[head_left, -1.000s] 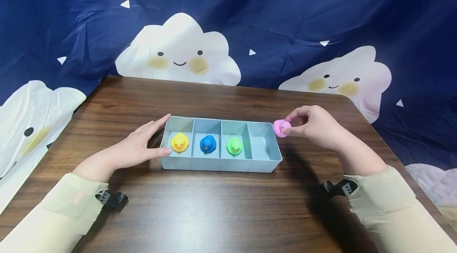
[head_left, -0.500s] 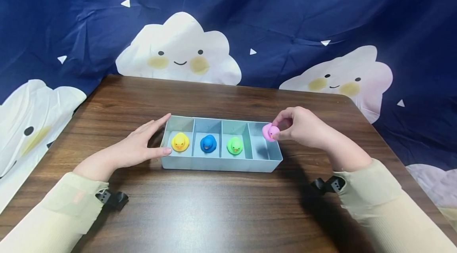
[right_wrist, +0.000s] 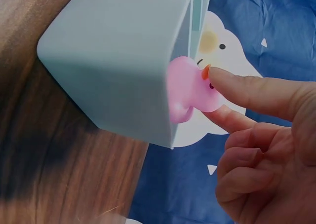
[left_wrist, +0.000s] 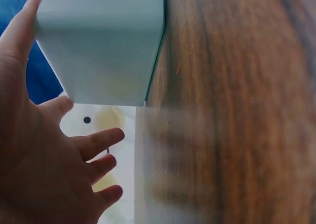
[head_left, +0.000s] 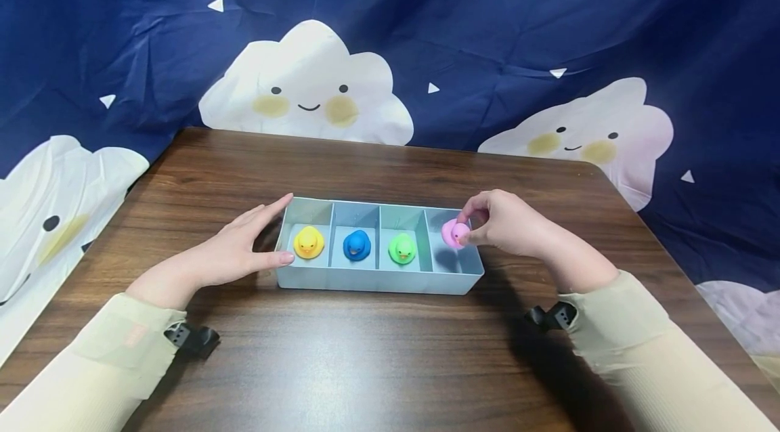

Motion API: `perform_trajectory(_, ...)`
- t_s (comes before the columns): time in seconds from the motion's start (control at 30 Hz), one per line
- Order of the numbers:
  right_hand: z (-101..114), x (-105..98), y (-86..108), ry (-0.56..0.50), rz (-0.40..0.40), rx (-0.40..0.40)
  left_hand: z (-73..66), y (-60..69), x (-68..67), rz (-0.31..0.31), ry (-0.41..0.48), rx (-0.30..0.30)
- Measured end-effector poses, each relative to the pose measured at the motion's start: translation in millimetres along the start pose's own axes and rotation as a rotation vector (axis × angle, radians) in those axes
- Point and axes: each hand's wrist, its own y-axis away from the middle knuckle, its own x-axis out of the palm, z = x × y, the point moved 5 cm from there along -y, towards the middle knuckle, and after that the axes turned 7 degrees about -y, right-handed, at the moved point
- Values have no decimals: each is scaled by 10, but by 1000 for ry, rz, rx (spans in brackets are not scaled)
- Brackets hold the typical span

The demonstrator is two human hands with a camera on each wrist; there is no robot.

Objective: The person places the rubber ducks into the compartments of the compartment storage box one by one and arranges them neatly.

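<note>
Between thumb and finger, my right hand (head_left: 508, 223) pinches a pink rubber duck (head_left: 454, 233) at the rightmost compartment of a pale blue divided box (head_left: 378, 281). In the right wrist view the pink duck (right_wrist: 190, 90) is partly hidden behind the box's end wall. My left hand (head_left: 228, 256) lies at the box's left end, thumb and index fingertip touching its rim, fingers spread. The left wrist view shows those fingers beside the box (left_wrist: 101, 51). A yellow duck (head_left: 309, 243), a blue duck (head_left: 357, 246) and a green duck (head_left: 402, 249) each sit in their own compartment.
The box stands on a dark wood table (head_left: 365, 357). Behind the table hangs a dark blue cloth (head_left: 463, 26) with white smiling clouds (head_left: 307, 80). A dark device sits at each wrist by the sleeve cuff.
My right hand has moved left and slightly down with the pink duck, from beyond the box's right edge to the rightmost compartment. My left hand has stayed in place.
</note>
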Motion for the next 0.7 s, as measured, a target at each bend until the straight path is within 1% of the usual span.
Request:
perform_trajectory(0.17, -76, 60, -22, -2, 6, -5, 9, -1, 6, 0, 4, 0)
perform_trajectory(0.33, -160, 101, -36, -13, -14, -12, 10, 0, 8, -2, 5, 2)
perform_trajectory(0.6, -281, 177, -45, -52, -23, -1, 6, 4, 8, 1, 13, 1)
perform_trajectory(0.7, -313, 205, -50, -49, -19, 5, 4, 4, 7, -1, 13, 4)
